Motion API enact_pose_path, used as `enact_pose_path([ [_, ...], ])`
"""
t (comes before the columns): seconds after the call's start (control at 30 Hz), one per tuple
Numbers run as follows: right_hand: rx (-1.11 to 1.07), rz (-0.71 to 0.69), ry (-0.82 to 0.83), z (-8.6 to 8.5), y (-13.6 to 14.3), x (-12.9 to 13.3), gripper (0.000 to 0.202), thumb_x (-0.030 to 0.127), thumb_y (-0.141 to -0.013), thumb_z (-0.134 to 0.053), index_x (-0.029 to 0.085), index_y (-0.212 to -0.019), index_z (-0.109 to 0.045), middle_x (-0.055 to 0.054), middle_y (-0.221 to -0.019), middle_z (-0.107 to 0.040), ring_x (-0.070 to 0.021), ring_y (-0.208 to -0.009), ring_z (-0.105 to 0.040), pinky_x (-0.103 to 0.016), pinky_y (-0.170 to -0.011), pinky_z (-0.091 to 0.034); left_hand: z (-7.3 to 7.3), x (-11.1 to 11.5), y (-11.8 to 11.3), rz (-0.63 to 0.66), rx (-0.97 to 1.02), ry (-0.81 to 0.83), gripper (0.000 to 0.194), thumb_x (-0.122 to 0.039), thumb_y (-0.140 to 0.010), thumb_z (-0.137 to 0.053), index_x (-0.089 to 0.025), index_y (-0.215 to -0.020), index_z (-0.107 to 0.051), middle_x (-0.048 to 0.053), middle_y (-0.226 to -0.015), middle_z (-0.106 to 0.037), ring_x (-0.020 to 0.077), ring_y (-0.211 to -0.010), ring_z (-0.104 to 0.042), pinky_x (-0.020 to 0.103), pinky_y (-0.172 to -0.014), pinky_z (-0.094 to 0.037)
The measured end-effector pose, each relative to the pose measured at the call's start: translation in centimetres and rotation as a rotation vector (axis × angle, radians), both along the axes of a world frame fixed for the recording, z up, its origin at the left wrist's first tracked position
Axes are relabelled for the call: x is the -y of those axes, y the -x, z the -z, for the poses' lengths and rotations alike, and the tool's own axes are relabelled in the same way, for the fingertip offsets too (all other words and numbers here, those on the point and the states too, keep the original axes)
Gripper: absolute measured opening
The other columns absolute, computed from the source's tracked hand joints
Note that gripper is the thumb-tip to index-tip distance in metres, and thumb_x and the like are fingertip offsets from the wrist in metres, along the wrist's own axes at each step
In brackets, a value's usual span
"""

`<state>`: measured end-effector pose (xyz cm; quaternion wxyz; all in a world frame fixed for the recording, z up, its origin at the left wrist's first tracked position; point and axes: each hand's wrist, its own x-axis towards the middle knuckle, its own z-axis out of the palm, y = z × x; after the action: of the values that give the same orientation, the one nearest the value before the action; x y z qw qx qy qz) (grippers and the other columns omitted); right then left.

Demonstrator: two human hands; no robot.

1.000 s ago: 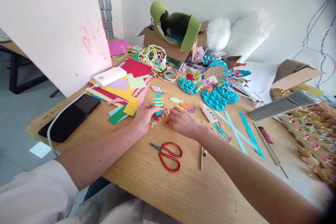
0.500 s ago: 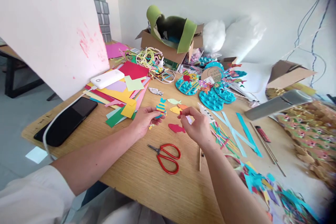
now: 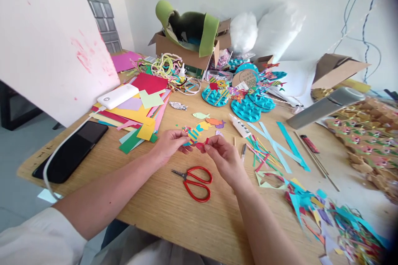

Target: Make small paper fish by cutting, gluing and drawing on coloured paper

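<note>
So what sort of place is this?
Most likely a paper-craft workspace, though whether in a home, school or studio I can't tell: coloured paper sheets, red-handled scissors and a white glue bottle lie on one wooden table.

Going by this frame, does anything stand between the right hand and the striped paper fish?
Nothing visible blocks the right hand from the striped paper fish in the left hand. Only red paper shows in the gap, some of it pinched by the right hand; the scissors lie on the near side, clear of it.
</note>
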<state>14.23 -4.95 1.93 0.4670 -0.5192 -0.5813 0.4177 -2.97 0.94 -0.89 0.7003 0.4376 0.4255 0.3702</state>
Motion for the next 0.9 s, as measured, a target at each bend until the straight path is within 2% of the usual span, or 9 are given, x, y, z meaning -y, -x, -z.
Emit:
enact_pose_path([
  [0.1, 0.002, 0.017, 0.024, 0.7, -0.3, 0.0, 0.015, 0.035, -0.083, -0.061, 0.021, -0.079, -0.056, -0.003, -0.07, -0.065, -0.0186, -0.068, -0.063, -0.033, -0.066, -0.049, 0.0, 0.0, 0.0, 0.037, -0.011, -0.017, 0.024, -0.033, -0.066, -0.078, -0.012, -0.078, -0.073, 0.011, -0.08, -0.076, 0.0167, -0.062, -0.07, 0.025, -0.056, -0.053],
  [0.17, 0.099, 0.067, -0.042, 1.1, -0.5, 0.0, 0.013, 0.032, -0.082, -0.06, 0.022, -0.076, -0.056, -0.003, -0.072, -0.063, -0.0193, -0.069, -0.061, -0.035, -0.068, -0.049, 0.0, 0.0, 0.0, 0.047, -0.015, -0.016, 0.023, -0.032, -0.067, -0.078, -0.012, -0.078, -0.074, 0.011, -0.08, -0.076, 0.0167, -0.062, -0.07, 0.025, -0.057, -0.053],
  [0.3, 0.384, 0.243, -0.295, 1.2, -0.7, 0.2, 0.006, 0.024, -0.079, -0.059, 0.022, -0.074, -0.059, -0.011, -0.105, -0.063, -0.0289, -0.106, -0.056, -0.046, -0.09, -0.043, -0.1, -0.1, 0.1, 0.045, -0.015, 0.001, 0.023, -0.031, -0.068, -0.079, -0.012, -0.08, -0.075, 0.011, -0.08, -0.076, 0.0165, -0.061, -0.07, 0.024, -0.056, -0.052],
  [0.37, 0.445, 0.28, -0.344, 1.1, -0.7, 0.3, 0.005, 0.021, -0.079, -0.058, 0.022, -0.074, -0.058, -0.013, -0.118, -0.061, -0.0311, -0.116, -0.052, -0.049, -0.095, -0.039, -0.1, -0.1, 0.1, 0.031, -0.008, 0.015, 0.022, -0.03, -0.067, -0.079, -0.012, -0.08, -0.075, 0.011, -0.08, -0.076, 0.0168, -0.06, -0.07, 0.024, -0.054, -0.052],
  [0.43, 0.401, 0.256, -0.299, 1.0, -0.6, 0.4, 0.005, 0.021, -0.08, -0.056, 0.023, -0.075, -0.056, -0.012, -0.11, -0.066, -0.029, -0.106, -0.058, -0.046, -0.089, -0.043, -0.1, -0.2, 0.1, 0.015, 0.004, 0.031, 0.021, -0.029, -0.066, -0.08, -0.012, -0.078, -0.074, 0.011, -0.08, -0.076, 0.0181, -0.061, -0.071, 0.024, -0.053, -0.052],
  [0.5, 0.305, 0.219, -0.192, 1.1, -0.4, 0.3, 0.006, 0.025, -0.081, -0.056, 0.023, -0.075, -0.056, -0.008, -0.088, -0.07, -0.0247, -0.086, -0.063, -0.039, -0.076, -0.046, -0.1, -0.2, 0.1, 0.008, 0.015, 0.038, 0.022, -0.029, -0.065, -0.081, -0.012, -0.077, -0.074, 0.01, -0.081, -0.075, 0.0194, -0.063, -0.072, 0.025, -0.053, -0.053],
  [0.6, 0.195, 0.172, -0.076, 1.2, -0.2, 0.1, 0.011, 0.031, -0.081, -0.059, 0.022, -0.074, -0.056, -0.002, -0.068, -0.063, -0.0193, -0.067, -0.059, -0.032, -0.063, -0.044, -0.2, -0.2, 0.1, 0.02, 0.022, 0.04, 0.024, -0.03, -0.063, -0.082, -0.012, -0.076, -0.074, 0.01, -0.083, -0.075, 0.0204, -0.066, -0.073, 0.024, -0.053, -0.054],
  [0.77, 0.028, 0.057, 0.045, 1.1, 0.0, 0.0, 0.013, 0.033, -0.078, -0.061, 0.021, -0.076, -0.058, -0.003, -0.071, -0.066, -0.0186, -0.071, -0.062, -0.032, -0.067, -0.047, -0.3, -0.2, 0.1, 0.029, 0.038, 0.051, 0.024, -0.029, -0.062, -0.083, -0.012, -0.077, -0.075, 0.01, -0.085, -0.076, 0.0205, -0.067, -0.073, 0.023, -0.052, -0.054],
  [0.9, -0.067, 0.04, 0.094, 1.1, 0.1, 0.1, 0.01, 0.03, -0.076, -0.059, 0.021, -0.074, -0.058, -0.004, -0.076, -0.069, -0.0196, -0.078, -0.063, -0.032, -0.07, -0.049, -0.3, -0.3, 0.2, 0.032, 0.07, 0.105, 0.02, -0.024, -0.063, -0.082, -0.012, -0.077, -0.075, 0.011, -0.084, -0.076, 0.0202, -0.067, -0.073, 0.023, -0.052, -0.055],
])
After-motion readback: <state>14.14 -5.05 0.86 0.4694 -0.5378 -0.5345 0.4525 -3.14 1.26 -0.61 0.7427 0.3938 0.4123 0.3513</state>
